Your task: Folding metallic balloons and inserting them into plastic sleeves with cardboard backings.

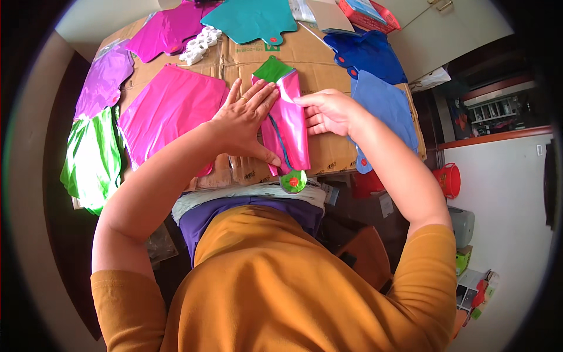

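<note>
Cardboard is spread below; pink foil is pressed under the splayed left hand, its edge touched by the curled right hand, grip unclear.

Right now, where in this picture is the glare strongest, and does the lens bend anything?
Head view: glare nearly whitens part of the shiny green sheet at left; head view: softer shine streaks the folded pink piece under the left hand; head view: toward the rim, the pale wall at far left has a bowed edge, and the corners go black.

Homelike room: cabinet, cardboard-covered table
</note>
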The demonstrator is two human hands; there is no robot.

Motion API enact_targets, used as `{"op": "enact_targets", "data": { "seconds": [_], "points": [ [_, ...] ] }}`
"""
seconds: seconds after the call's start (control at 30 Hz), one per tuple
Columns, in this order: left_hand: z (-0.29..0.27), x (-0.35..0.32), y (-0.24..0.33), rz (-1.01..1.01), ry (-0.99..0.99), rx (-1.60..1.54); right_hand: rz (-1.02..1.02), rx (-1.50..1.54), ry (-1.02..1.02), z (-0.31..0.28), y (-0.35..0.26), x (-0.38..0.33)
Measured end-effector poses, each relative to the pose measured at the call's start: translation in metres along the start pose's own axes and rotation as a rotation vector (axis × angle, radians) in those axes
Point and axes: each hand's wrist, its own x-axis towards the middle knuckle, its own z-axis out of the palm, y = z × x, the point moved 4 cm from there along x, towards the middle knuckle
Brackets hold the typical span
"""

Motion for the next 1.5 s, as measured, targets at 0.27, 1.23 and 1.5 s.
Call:
{"op": "enact_targets", "data": {
  "seconds": [0.27, 1.23, 1.5],
  "points": [
    [-0.036, -0.033, -0.010, -0.158, 0.579, -0.947, -0.484, 0.015, 0.068, 0.017, 0.017, -0.002],
    [-0.075, -0.068, 0.051, 0.099, 0.083, -1.554, -0.753, 0.435, -0.474, 0.059, 0.059, -0.095],
    [-0.034, -0.071, 0.042, -0.271, -0.031, -1.986, -1.634, -0.912, 0.316, 0.074, 0.055, -0.123]
  ]
}}
